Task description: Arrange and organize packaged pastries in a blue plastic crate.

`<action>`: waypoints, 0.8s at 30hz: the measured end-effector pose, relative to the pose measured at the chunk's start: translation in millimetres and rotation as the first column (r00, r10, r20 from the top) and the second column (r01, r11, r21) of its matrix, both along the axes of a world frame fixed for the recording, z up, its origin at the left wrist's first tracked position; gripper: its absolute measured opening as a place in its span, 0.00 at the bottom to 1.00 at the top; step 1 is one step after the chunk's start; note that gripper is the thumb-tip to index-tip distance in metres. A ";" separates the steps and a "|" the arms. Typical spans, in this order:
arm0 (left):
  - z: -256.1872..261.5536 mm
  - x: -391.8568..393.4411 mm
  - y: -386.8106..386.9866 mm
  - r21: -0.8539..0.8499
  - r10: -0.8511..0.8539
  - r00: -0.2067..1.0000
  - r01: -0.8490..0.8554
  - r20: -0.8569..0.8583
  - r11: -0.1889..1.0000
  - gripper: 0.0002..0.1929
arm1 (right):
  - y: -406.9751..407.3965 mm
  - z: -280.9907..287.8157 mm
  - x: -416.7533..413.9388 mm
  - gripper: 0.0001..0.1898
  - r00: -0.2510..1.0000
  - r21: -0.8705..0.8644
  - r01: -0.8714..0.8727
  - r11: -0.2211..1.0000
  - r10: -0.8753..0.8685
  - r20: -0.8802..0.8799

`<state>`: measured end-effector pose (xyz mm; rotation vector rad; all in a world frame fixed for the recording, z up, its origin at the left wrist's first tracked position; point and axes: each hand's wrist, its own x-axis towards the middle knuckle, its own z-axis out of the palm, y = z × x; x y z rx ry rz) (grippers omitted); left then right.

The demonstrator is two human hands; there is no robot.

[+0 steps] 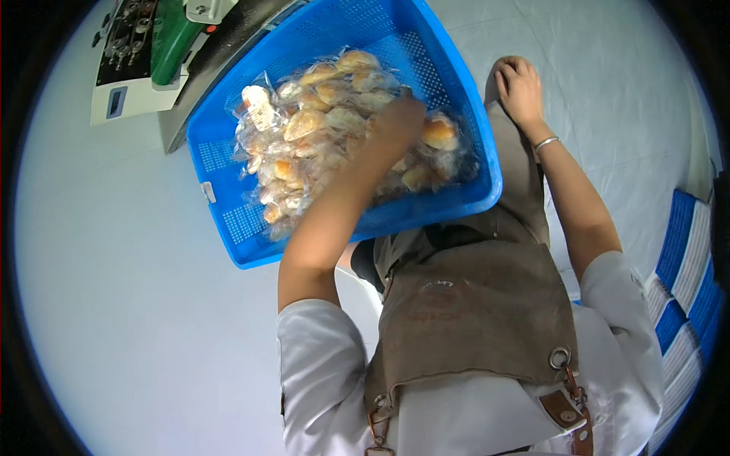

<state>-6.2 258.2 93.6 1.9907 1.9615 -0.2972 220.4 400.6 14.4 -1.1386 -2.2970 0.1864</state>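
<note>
A blue perforated plastic basket (422, 219) holds a heap of bread buns in clear plastic wrappers (305, 122). My left hand (402, 117) reaches over the rim into the basket, among the wrapped buns on the right side. It is dark and blurred, with its fingertips hidden, so whether it grips a bun cannot be told. Close to its right lies a glossy golden bun (440, 132) in a wrapper. My right hand (519, 91) rests on my bent knee outside the basket, fingers slightly curled and holding nothing; a metal bangle is on that wrist.
At the upper left, a machine with a green cover (174, 45) and a pale housing (134, 102) stands beside a grey metal surface (197, 85) that meets the basket. My brown apron (479, 308) and legs are below and right of the basket. Blue and white ribbed material (678, 245) lies far right.
</note>
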 end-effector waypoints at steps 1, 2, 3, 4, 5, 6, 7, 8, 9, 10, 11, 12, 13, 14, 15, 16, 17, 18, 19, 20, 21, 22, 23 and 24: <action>-3.7 -0.1 5.1 -0.009 -0.004 1.000 0.004 0.005 1.000 0.12 | 3.6 0.4 0.0 0.09 0.999 -0.023 -0.006 1.000 0.005 -0.032; 2.4 7.5 18.3 -0.033 0.046 0.996 -0.043 0.083 0.999 0.14 | 7.6 -2.3 6.3 0.09 0.998 -0.043 -0.013 0.999 0.011 -0.054; 10.3 11.3 31.6 -0.056 0.103 0.984 -0.096 0.148 0.994 0.15 | 10.4 -5.3 9.3 0.09 0.998 -0.052 -0.001 0.999 -0.002 -0.057; 13.6 15.6 41.2 -0.082 0.160 0.964 -0.145 0.213 0.986 0.16 | 12.5 -8.3 13.3 0.09 0.999 -0.053 -0.003 0.999 0.001 -0.051; 7.0 19.9 44.9 -0.082 0.165 0.963 -0.151 0.215 0.985 0.16 | 13.8 -13.6 15.0 0.09 0.999 -0.053 0.005 0.999 -0.008 -0.053; -6.9 26.0 46.8 -0.264 0.080 0.964 -0.010 0.254 0.964 0.17 | 14.9 -16.8 13.2 0.09 0.998 -0.054 0.009 0.998 -0.012 -0.060; -20.8 34.9 49.4 -0.429 0.005 0.951 0.135 0.310 0.893 0.18 | 15.3 -19.5 13.2 0.09 0.998 -0.055 0.000 0.998 -0.003 -0.064; -65.4 38.4 41.9 -0.363 0.077 0.955 0.034 0.286 0.931 0.19 | 12.3 -15.5 5.9 0.09 0.998 -0.045 -0.009 0.999 0.006 -0.069; -90.9 9.1 20.7 -0.277 0.192 0.958 -0.129 0.214 0.952 0.20 | 3.2 6.8 -32.5 0.09 0.989 -0.024 -0.065 0.998 0.062 -0.131; -93.9 -24.2 9.9 -0.335 0.128 0.925 -0.001 0.359 0.942 0.21 | -4.4 21.7 -57.4 0.09 0.981 -0.041 -0.107 0.993 0.099 -0.165; -84.8 -28.5 11.9 -0.467 -0.036 0.922 0.228 0.385 0.855 0.23 | -3.3 14.6 -52.0 0.09 0.985 -0.070 -0.108 0.992 0.097 -0.145; -66.6 5.6 21.9 -0.500 0.325 0.791 -0.028 0.518 0.865 0.26 | 5.8 -12.7 -6.7 0.09 0.997 -0.075 -0.035 0.997 0.029 -0.074; -43.2 9.3 28.8 -0.457 0.242 0.806 0.039 0.540 0.889 0.25 | 8.9 -17.3 6.1 0.09 0.998 -0.065 -0.014 0.998 0.009 -0.068; -22.7 5.4 31.1 -0.411 0.164 0.819 0.094 0.550 0.907 0.25 | 11.9 -17.2 10.2 0.09 0.995 -0.061 -0.030 0.998 0.024 -0.092; -5.5 -2.6 21.9 -0.159 0.133 0.747 -0.037 0.651 0.987 0.22 | 11.7 -16.0 16.6 0.10 0.996 -0.073 -0.018 0.997 0.012 -0.088; 13.1 -17.9 13.0 0.092 0.060 0.676 -0.187 0.735 0.978 0.20 | 13.5 -17.6 18.0 0.10 0.997 -0.086 -0.002 0.996 -0.005 -0.080; 41.0 -40.1 16.5 0.107 0.188 0.701 -0.354 0.688 0.929 0.19 | 12.2 -10.7 13.3 0.10 0.996 -0.089 -0.002 0.996 -0.006 -0.091; 63.1 -71.0 20.3 0.131 0.324 0.699 -0.512 0.638 0.849 0.19 | 8.2 -2.4 5.1 0.10 0.998 -0.103 0.004 0.995 -0.010 -0.057; 60.0 -117.4 6.5 0.519 0.394 0.815 -0.575 0.424 0.632 0.22 | 4.4 8.0 -11.2 0.10 0.999 -0.109 -0.007 0.994 0.003 -0.039; 64.8 -150.9 0.5 0.567 0.619 0.769 -0.585 0.160 0.580 0.27 | 3.5 8.3 -12.5 0.10 0.999 -0.107 -0.002 0.994 -0.002 -0.038; 66.3 -157.5 3.7 0.545 0.838 0.545 -0.699 -0.012 0.462 0.33 | 4.3 4.9 -9.0 0.11 1.000 -0.101 0.014 0.995 -0.013 0.015; 67.8 -190.5 -6.6 0.462 0.907 0.417 -0.793 -0.063 0.397 0.40 | 2.9 7.0 -19.5 0.11 0.999 -0.094 0.012 0.995 -0.009 0.036; 61.6 -202.2 -11.8 0.410 0.939 0.303 -0.845 -0.163 0.344 0.46 | 3.1 5.6 -22.1 0.11 0.999 -0.093 0.025 0.995 -0.022 0.028; 51.8 -202.2 -12.8 0.409 0.931 0.327 -0.837 -0.163 0.365 0.46 | 3.0 4.8 -19.2 0.10 1.000 -0.088 0.018 0.996 -0.016 0.022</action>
